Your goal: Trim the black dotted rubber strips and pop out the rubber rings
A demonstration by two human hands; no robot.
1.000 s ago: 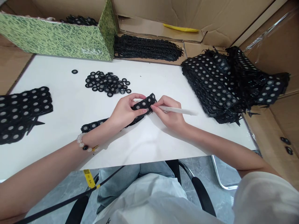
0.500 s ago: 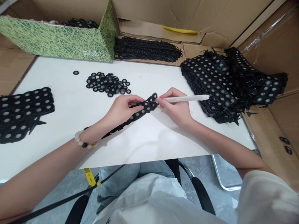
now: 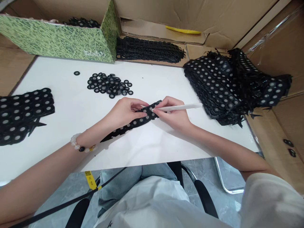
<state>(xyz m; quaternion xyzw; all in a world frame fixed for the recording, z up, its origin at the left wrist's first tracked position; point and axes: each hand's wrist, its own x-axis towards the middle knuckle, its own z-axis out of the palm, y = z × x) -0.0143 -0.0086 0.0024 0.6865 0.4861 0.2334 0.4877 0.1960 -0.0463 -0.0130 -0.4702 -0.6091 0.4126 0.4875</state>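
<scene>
A black rubber strip (image 3: 133, 124) with rows of pale round discs slants across the white table in front of me. My left hand (image 3: 123, 112) grips it near its upper end, thumb on top and fingers behind. My right hand (image 3: 174, 112) pinches a slim white pen-like tool (image 3: 187, 107), whose tip meets the strip close to my left fingertips. The right fingers also touch the strip's far end. Which disc lies under the tip is hard to see. Beyond my left hand lies a pile of loose black rings (image 3: 106, 84) with pale centres.
Black disc sheets (image 3: 26, 109) lie at left, and a big heap of them (image 3: 218, 85) at right. A green patterned box (image 3: 59, 41) stands at the back left, beside stacked black strips (image 3: 149, 50). A yellow tool (image 3: 182, 30) rests on cardboard. One ring (image 3: 76, 73) lies apart.
My right hand and the white tool have moved left and slightly down along the strip, towards my left hand. The strip's upper end has shifted slightly right; my left hand still holds it.
</scene>
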